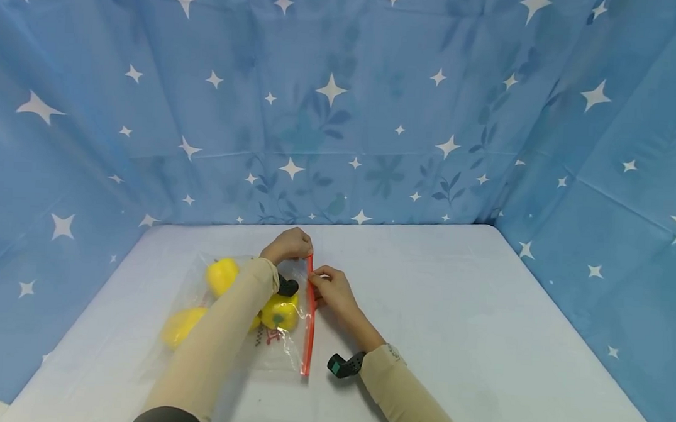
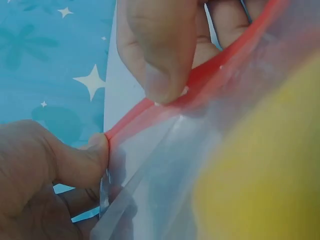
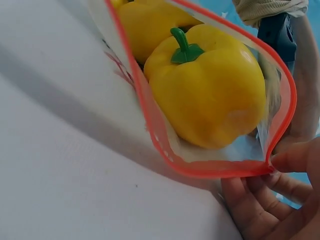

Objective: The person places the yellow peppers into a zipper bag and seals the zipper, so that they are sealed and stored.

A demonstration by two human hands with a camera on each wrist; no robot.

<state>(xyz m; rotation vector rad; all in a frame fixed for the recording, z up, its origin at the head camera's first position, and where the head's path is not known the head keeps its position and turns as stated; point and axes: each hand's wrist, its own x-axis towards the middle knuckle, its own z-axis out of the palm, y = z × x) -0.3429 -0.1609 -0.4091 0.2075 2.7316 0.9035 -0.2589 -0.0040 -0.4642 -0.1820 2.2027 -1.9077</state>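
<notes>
A clear zip bag (image 1: 277, 358) with a red zip strip (image 1: 308, 342) lies on the table, its strip edge facing right. Inside are several yellow bell peppers (image 1: 280, 312); one pepper (image 3: 207, 90) with a green stem shows through the gaping mouth in the right wrist view. At the strip's far end, my left hand (image 1: 289, 244) pinches the corner between thumb and fingers, as the left wrist view shows of that hand (image 2: 45, 170). My right hand (image 1: 333, 291) pinches the strip a short way nearer. Part of the bag is hidden under my left forearm.
The white table (image 1: 452, 317) stretches away to the right of the bag. A blue curtain (image 1: 342, 123) with white stars hangs behind the table and along its sides. Black straps (image 1: 347, 365) with small devices sit on both wrists.
</notes>
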